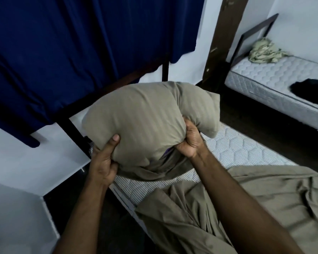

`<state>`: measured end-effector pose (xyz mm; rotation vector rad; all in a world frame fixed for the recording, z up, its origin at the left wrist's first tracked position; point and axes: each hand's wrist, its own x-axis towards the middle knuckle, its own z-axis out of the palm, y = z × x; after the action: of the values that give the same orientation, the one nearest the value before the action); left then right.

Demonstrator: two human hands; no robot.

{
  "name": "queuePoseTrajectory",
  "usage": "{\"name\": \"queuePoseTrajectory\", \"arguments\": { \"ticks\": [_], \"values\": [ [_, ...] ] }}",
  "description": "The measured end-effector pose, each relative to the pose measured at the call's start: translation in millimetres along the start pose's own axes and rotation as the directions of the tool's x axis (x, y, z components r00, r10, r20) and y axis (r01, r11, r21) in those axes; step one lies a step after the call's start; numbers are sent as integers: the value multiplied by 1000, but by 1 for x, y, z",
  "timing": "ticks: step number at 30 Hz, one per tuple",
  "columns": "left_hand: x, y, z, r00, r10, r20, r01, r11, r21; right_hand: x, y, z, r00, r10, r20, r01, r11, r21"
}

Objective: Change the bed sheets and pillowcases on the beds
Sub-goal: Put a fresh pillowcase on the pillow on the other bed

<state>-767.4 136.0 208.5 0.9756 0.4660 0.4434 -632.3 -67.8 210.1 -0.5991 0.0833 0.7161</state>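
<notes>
Pillow (147, 114) in an olive pillowcase, held above the bare quilted mattress (233, 149); the left hand (104, 162) grips its lower edge at 7 o'clock, and the right hand (188, 142) bunches the case's open end at 4 o'clock. A crumpled olive sheet (246, 204) lies on the mattress (toward 5 o'clock). A second mattress (268, 74) sits at 2 o'clock, well apart.
</notes>
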Motion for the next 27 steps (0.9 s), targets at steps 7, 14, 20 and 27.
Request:
{"name": "queuePoseTrajectory", "arguments": {
  "ticks": [7,14,20,27],
  "values": [
    [85,-29,46,999,12,45,-14,999,30,97,-73,-23,1000,-3,-3,3,992,-126],
    [156,-219,57,829,-534,-167,559,788,257,130,-84,-169,839,-201,-506,-149,809,-569],
    [153,-307,91,730,-622,-282,678,608,414,95,-57,-252,808,-97,-582,-297,786,-543],
    [155,-317,115,841,-493,-224,527,652,545,81,-61,-257,783,-195,-590,-233,788,-569]
  ]
}}
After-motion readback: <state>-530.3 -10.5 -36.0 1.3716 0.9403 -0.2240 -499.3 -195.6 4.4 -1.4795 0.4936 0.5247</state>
